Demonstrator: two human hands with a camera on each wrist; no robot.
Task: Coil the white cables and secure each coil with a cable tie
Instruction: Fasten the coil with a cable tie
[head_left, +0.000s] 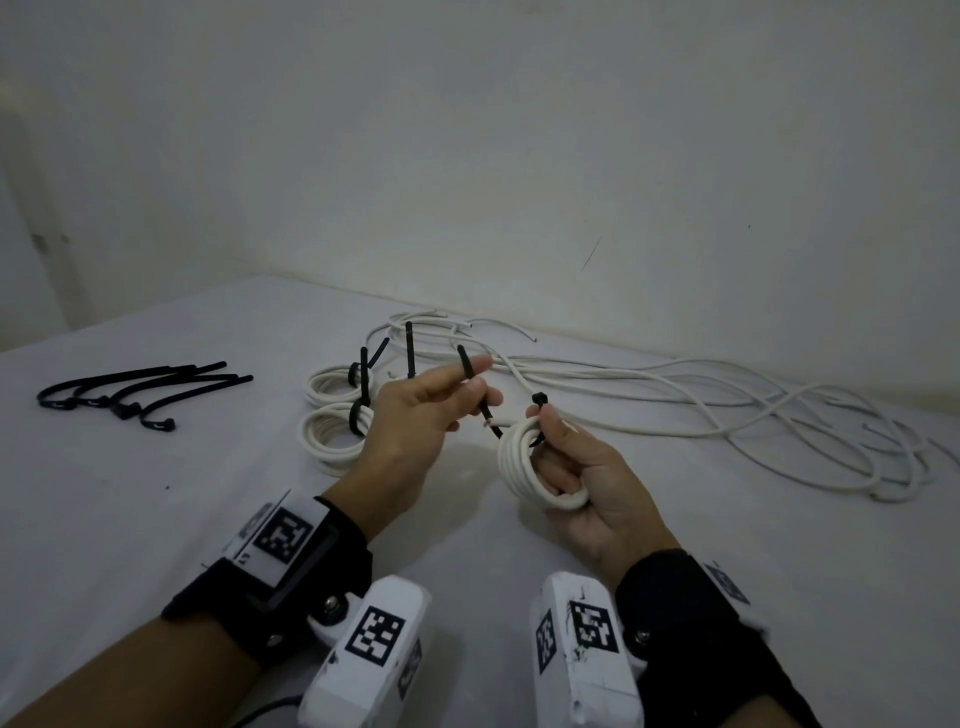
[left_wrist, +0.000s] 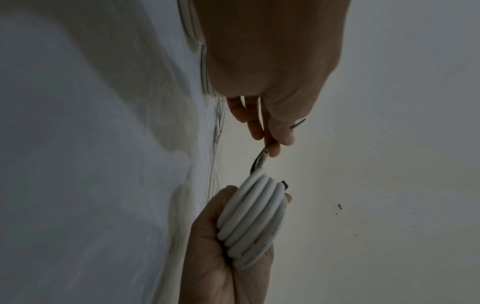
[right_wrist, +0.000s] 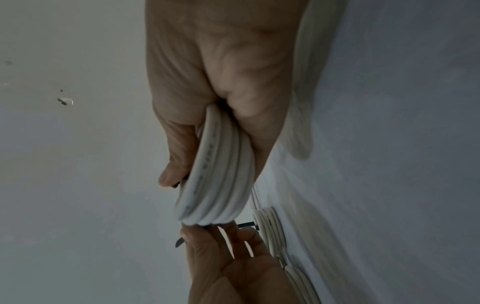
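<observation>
In the head view my right hand (head_left: 551, 447) grips a small white cable coil (head_left: 522, 465) above the table, fingers curled through its middle and thumb near the black tie's head (head_left: 538, 400). A black cable tie (head_left: 488, 415) wraps the coil, and its tail rises up and left. My left hand (head_left: 479, 376) pinches that tail between thumb and forefinger. The left wrist view shows the left fingers (left_wrist: 272, 148) on the tail above the coil (left_wrist: 253, 222). The right wrist view shows the coil (right_wrist: 218, 176) in my right hand and the tail tip (right_wrist: 179, 243) at my left hand.
Two tied coils (head_left: 332, 434) lie on the white table (head_left: 156, 519) just left of my left hand. Several loose white cables (head_left: 701, 410) sprawl across the back right. Spare black ties (head_left: 140, 397) lie at the far left. A wall stands close behind.
</observation>
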